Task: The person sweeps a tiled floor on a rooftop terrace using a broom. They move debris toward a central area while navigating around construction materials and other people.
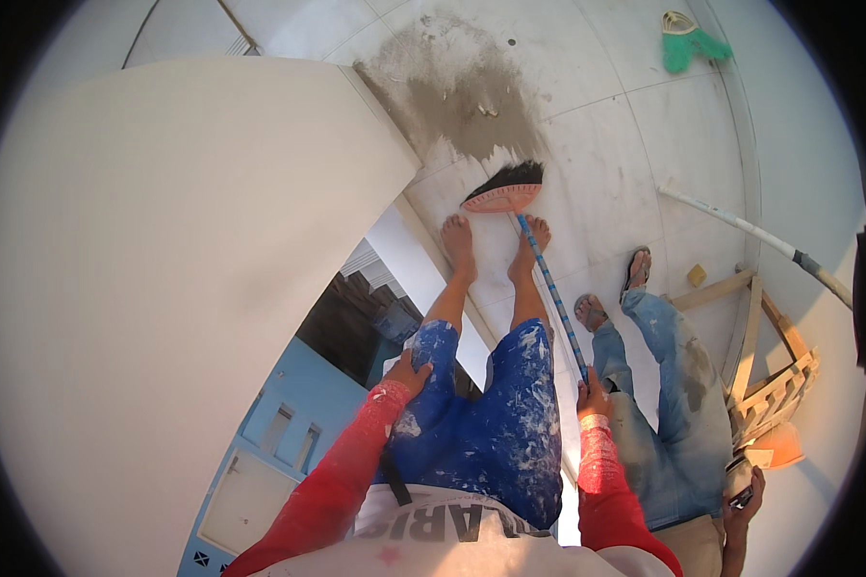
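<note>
My right hand (595, 396) is closed around the upper end of a blue striped broom handle (550, 279). The broom head (503, 197), pinkish orange with black bristles, rests on the pale tiles just ahead of my bare feet. Its bristles point toward a wet-looking grey patch of mortar or cement (476, 101) spread on the floor. My left hand (411, 376) lies on the left leg of my paint-spattered blue shorts (510, 423), its fingers against the cloth and holding no tool.
Close on my right stands another person in jeans (678, 365) and sandals, a hand (749, 495) at a small dark object. A wooden frame (765, 380), a pole (741, 226) and a green broom head (688, 48) are at the right. A white wall (183, 240) fills the left.
</note>
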{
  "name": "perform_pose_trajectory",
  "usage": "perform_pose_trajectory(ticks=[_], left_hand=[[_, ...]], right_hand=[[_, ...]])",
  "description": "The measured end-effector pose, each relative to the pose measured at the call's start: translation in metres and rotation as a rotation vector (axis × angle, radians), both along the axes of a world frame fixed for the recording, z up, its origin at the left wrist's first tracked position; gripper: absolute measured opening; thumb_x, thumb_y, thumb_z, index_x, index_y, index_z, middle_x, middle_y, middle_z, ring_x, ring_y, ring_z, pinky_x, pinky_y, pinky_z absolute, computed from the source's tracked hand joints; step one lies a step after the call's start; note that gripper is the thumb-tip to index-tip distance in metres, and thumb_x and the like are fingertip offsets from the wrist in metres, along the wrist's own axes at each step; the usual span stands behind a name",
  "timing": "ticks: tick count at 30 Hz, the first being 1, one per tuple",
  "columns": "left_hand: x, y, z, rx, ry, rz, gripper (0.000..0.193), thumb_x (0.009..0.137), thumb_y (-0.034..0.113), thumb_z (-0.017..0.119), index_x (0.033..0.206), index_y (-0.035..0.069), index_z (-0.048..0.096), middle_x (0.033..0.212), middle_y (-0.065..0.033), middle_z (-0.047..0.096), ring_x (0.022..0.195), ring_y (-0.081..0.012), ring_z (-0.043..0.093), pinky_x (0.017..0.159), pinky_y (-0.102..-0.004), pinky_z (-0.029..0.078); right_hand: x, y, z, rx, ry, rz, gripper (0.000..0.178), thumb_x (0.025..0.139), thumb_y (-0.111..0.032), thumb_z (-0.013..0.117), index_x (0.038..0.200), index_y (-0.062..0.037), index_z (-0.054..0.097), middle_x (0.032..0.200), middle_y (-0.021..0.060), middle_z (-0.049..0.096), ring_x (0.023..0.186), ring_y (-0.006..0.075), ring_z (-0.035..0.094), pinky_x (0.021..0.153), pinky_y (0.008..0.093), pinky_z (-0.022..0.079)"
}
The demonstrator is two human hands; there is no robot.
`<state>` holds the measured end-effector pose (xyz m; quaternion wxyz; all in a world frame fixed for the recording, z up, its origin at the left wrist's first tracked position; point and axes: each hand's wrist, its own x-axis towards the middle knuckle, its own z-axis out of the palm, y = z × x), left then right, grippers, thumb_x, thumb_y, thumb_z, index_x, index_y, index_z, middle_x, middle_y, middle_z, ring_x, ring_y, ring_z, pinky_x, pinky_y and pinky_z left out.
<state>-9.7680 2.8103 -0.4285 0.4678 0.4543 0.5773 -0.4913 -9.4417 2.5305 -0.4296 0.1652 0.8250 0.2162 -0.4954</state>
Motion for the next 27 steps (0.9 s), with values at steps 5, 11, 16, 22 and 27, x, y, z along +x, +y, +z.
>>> perform_pose_trajectory(ticks=[5, 11, 16, 22, 27], left_hand=[[0.011, 0.003, -0.001, -0.01, 0.006, -0.112, 0.08, 0.086, 0.052, 0.053, 0.144, 0.004, 0.024, 0.132, -0.0285, 0.048, 0.12, -0.0419, 0.05, 0.103, -0.0431, 0.039], [0.016, 0.0, -0.012, -0.059, 0.067, -0.188, 0.082, 0.086, 0.053, 0.051, 0.146, 0.008, 0.018, 0.136, -0.0277, 0.044, 0.12, -0.0443, 0.05, 0.102, -0.047, 0.04], [0.021, 0.008, -0.004, -0.069, 0.07, -0.199, 0.082, 0.086, 0.054, 0.051, 0.146, 0.009, 0.019, 0.137, -0.0265, 0.044, 0.118, -0.0452, 0.051, 0.1, -0.0481, 0.041], [0.024, 0.006, -0.004, -0.07, 0.104, -0.186, 0.078, 0.087, 0.055, 0.05, 0.144, 0.009, 0.022, 0.135, -0.0252, 0.046, 0.117, -0.0444, 0.052, 0.099, -0.0495, 0.042], [0.015, -0.002, -0.012, -0.061, 0.11, -0.219, 0.075, 0.089, 0.053, 0.049, 0.143, 0.009, 0.023, 0.134, -0.0249, 0.048, 0.116, -0.0436, 0.053, 0.098, -0.0503, 0.042]], right_hand=[[-0.032, 0.043, -0.029, 0.001, -0.024, -0.1, 0.042, 0.095, -0.037, 0.047, 0.136, -0.0294, 0.046, 0.09, 0.0162, 0.067, 0.082, 0.0361, 0.065, 0.071, 0.0483, 0.05], [-0.014, 0.198, -0.104, 0.194, 0.067, -0.077, 0.041, 0.094, -0.037, 0.047, 0.135, -0.0296, 0.045, 0.096, 0.016, 0.068, 0.091, 0.0373, 0.064, 0.076, 0.048, 0.051], [-0.005, 0.211, -0.084, 0.319, -0.013, -0.019, 0.046, 0.092, -0.033, 0.051, 0.138, -0.0286, 0.044, 0.09, 0.015, 0.066, 0.083, 0.0367, 0.064, 0.072, 0.0478, 0.05], [-0.03, 0.087, -0.034, 0.141, -0.042, 0.117, 0.053, 0.093, -0.028, 0.051, 0.144, -0.0305, 0.036, 0.081, 0.0125, 0.062, 0.071, 0.0311, 0.063, 0.063, 0.0453, 0.051], [-0.033, 0.182, -0.097, 0.118, -0.001, 0.103, 0.051, 0.095, -0.03, 0.048, 0.143, -0.0343, 0.032, 0.09, 0.0142, 0.064, 0.081, 0.0346, 0.065, 0.069, 0.046, 0.052]])
